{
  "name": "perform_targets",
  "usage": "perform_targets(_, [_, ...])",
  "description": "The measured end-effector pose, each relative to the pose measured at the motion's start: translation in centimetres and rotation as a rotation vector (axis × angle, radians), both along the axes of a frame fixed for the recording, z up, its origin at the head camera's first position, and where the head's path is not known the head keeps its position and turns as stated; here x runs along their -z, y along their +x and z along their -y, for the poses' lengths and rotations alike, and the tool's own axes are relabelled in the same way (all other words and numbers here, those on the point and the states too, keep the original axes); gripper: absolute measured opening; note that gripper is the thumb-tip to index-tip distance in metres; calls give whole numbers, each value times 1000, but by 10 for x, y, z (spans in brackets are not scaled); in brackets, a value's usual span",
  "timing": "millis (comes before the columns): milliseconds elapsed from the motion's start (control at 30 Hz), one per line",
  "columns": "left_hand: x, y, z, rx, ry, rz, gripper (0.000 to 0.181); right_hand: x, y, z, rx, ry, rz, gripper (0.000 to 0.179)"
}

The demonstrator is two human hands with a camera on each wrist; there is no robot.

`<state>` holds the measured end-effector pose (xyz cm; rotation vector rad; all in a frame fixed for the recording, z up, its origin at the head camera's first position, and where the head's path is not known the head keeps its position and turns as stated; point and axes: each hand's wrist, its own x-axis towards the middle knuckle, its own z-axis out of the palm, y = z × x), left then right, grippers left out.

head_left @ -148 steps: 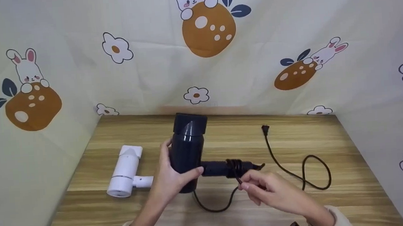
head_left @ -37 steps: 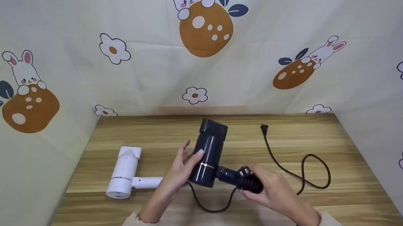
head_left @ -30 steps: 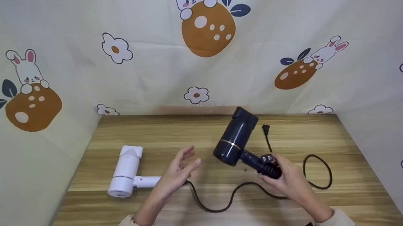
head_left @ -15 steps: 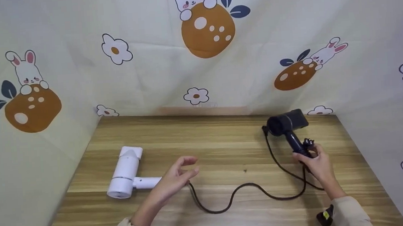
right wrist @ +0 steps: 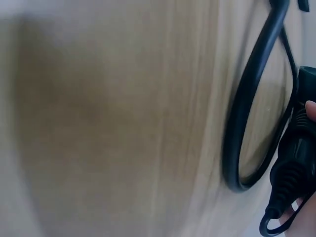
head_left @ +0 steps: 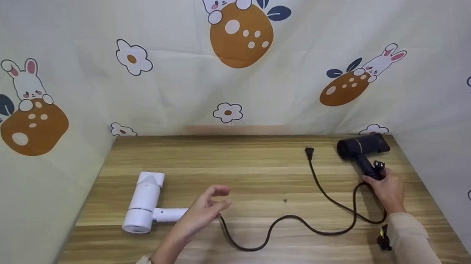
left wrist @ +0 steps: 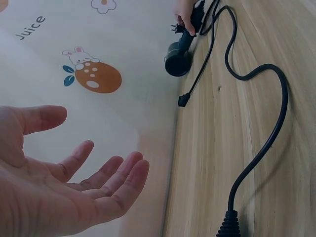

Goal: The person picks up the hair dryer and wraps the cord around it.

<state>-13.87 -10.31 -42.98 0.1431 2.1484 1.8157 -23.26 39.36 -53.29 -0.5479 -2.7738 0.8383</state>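
At the table's back right corner, my right hand [head_left: 389, 191] grips the handle of a black hair dryer [head_left: 363, 146]. Its cord is wound around the handle, and the black plug [head_left: 379, 164] sticks up beside my fingers. In the right wrist view the handle's ribbed end [right wrist: 291, 180] shows at the right edge. My left hand [head_left: 205, 208] hovers with relaxed, parted fingers over the grip end of a white hair dryer [head_left: 143, 204], holding nothing. A black cord [head_left: 291, 216] leads from that white handle across the table; the handle's end is hidden behind my left hand.
The loose cord runs in waves to the right and ends in a plug [head_left: 309, 152] near the back edge. Fabric walls [head_left: 174, 90] printed with rabbits, oranges and flowers enclose the wooden table [head_left: 204, 159] at the back and sides.
My left hand has let go of the black hair dryer. My right hand has carried it from the middle to the back right corner, turning its nozzle to the right.
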Motion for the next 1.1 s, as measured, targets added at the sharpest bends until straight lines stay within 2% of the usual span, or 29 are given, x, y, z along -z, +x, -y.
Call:
perform_targets(133, [0, 0, 0, 6, 1, -5, 40, 1, -7, -4, -24, 22, 37, 68])
perform_targets(267, [0, 1, 0, 9, 2, -13, 40, -3, -10, -4, -48, -1, 85, 73])
perform_targets(400, [1, 2, 0, 13, 3, -11, 40, -2, -8, 3, -88, -59, 114, 83])
perform_targets(533, [0, 1, -2, 32, 1, -18, 41, -1, -2, 14, -151, -94, 198, 91])
perform_targets(767, [-1, 2, 1, 43, -11, -25, 40, -4, -2, 28, -163, 0, 272, 95])
perform_targets(867, [-1, 2, 4, 30, -12, -24, 39, -5, -3, 30, -172, 6, 303, 99])
perform_targets(1100, [2, 2, 15, -9, 0, -17, 39, -12, 3, 33, -185, 24, 296, 98])
